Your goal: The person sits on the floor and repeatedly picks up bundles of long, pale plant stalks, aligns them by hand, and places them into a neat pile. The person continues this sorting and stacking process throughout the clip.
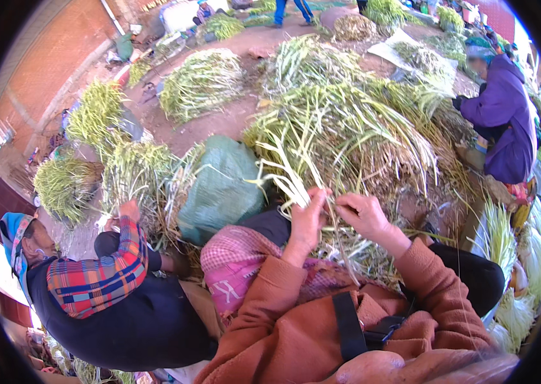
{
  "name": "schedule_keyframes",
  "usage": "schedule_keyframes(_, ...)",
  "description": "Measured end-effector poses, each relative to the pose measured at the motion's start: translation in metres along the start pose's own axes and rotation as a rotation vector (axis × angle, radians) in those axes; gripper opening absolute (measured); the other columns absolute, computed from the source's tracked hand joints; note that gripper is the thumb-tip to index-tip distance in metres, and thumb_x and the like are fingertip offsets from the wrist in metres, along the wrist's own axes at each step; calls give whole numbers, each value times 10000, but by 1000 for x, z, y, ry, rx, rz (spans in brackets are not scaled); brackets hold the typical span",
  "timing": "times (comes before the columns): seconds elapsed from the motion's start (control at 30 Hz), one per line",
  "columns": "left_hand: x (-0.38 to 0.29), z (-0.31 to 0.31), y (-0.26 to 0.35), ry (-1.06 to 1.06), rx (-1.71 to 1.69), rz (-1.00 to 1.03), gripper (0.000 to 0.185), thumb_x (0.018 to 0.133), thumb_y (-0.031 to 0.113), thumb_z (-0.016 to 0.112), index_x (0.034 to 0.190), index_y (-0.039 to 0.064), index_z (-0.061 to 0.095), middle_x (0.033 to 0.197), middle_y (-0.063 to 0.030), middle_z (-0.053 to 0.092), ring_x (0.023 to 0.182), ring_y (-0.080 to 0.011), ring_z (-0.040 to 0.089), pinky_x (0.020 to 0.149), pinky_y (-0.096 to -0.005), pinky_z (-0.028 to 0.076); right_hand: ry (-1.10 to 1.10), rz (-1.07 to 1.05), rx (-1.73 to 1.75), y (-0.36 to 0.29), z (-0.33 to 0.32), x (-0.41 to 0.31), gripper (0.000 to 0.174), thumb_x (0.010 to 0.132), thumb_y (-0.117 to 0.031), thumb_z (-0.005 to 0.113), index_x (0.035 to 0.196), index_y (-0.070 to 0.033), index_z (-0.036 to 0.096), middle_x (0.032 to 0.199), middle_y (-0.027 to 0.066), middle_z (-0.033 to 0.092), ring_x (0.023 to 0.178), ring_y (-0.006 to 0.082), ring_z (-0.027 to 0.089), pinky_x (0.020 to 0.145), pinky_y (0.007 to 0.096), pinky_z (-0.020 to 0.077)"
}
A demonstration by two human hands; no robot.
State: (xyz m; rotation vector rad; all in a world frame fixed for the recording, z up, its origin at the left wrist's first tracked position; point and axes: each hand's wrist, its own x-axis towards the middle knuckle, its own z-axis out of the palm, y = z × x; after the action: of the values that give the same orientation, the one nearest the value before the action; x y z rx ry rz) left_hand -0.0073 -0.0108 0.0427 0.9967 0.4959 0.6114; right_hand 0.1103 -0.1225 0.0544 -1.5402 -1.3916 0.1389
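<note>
Several pale green leafy stalks (290, 185) stand up from my left hand (310, 218), whose fingers are closed around their lower ends. My right hand (365, 215) is just to the right, thumb and fingertips pinched together beside a thin brownish strand (340, 240) that hangs down between the hands. Whether the right fingertips grip that strand cannot be told. Beyond both hands lies a large heap of long green stalks (347, 125) with pale lower ends. Loose leaves and peelings (361, 254) lie below my hands, partly hidden by my forearms.
A green woven sack (222, 185) stands left of the heap. Close on my left a person in a plaid sleeve (97, 283) handles stalks (136, 168). A person in a purple coat (501, 110) sits at the right. Whitish-green bundles (498, 235) line the right side.
</note>
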Motion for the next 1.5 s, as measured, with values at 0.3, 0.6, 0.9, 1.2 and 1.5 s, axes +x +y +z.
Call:
schedule_keyframes(0.3,12,-27,21,89,-151,240,158,918,225,597,980,81,580,888,-3,594,705,-45,558,388,-159,315,-609,56,-465,86,10,-90,118,827,-143,565,890,-63,626,782,146,635,714,324,638,608,408,504)
schedule_keyframes(0.6,7,-18,21,79,-66,242,186,905,240,615,957,63,594,836,-21,615,643,-37,516,386,-156,317,-666,391,-514,104,-14,-70,231,843,-150,507,1028,-101,638,955,173,662,887,353,636,782,431,507)
schedule_keyframes(0.9,5,-4,-6,33,134,290,172,895,197,638,961,39,619,741,1,606,563,-13,462,409,-159,292,-189,310,171,-2,-17,26,306,880,-271,630,1014,3,639,822,89,635,670,106,538,616,267,463)
schedule_keyframes(1.2,5,-2,-10,8,351,297,96,898,100,608,906,12,643,740,18,598,648,-52,513,582,-198,414,-109,260,233,0,1,46,269,875,-227,639,980,20,640,886,89,645,758,143,586,687,289,480)
schedule_keyframes(1.5,12,-4,-22,-86,93,180,141,898,170,637,900,29,638,763,11,636,602,-35,514,537,-180,413,-37,340,388,12,2,35,182,908,-164,596,926,11,640,765,21,616,665,75,541,590,238,454)
